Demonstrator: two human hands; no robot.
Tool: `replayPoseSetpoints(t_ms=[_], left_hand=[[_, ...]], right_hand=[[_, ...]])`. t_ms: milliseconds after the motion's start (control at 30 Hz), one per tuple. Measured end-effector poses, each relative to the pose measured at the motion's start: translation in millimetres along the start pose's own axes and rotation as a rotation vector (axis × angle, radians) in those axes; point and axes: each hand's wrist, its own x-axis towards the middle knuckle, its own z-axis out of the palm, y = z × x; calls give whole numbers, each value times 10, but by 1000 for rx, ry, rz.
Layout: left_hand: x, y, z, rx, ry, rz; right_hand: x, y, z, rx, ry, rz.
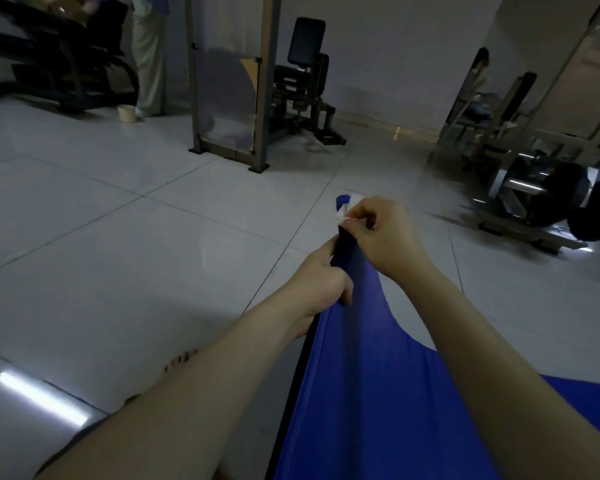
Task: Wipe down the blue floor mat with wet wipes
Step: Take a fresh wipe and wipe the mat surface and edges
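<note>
Looking over a pale tiled floor (118,271), the person has the blue floor mat (361,375) lifted into a ridge running away from them. The left hand (321,282) grips the mat's edge, fingers curled round it. The right hand (385,233) pinches a white wet wipe (345,211) against the far corner. Best bet, probably: pull the edge taut with the left, then drag the wipe along firmly.
</note>
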Motion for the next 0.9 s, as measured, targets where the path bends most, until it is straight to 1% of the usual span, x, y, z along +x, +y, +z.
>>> replayPoseSetpoints(t_ms=[67,167,200,233,267,367,400,433,567,733,800,900], left_hand=[[26,-17,-27,3,28,-7],[49,-27,-51,23,51,-2],[55,-25,-53,24,45,4],[58,-17,-49,29,40,12],[54,-11,-39,38,40,14],[45,-14,-9,26,26,6],[43,-20,2,12,20,2],[41,-22,16,-2,20,-2],[74,-20,33,-15,31,1],[114,-55,-33,-1,31,13],[109,-66,-46,-4,25,19],[97,-53,-28,-11,-3,45]], right_hand=[[-129,-81,-59,46,-77,-17],[-312,-195,-109,165,-332,-23],[-330,-202,-120,198,-371,-7],[-317,-203,-134,216,-367,11],[-273,-187,-132,211,-325,23],[-34,-110,-47,154,-72,80],[30,-97,-5,143,-9,92],[69,-77,53,131,18,90],[23,-32,175,78,-19,81],[-104,43,-22,223,-175,43],[-168,33,-37,221,-146,13],[-365,-10,59,245,-84,20]])
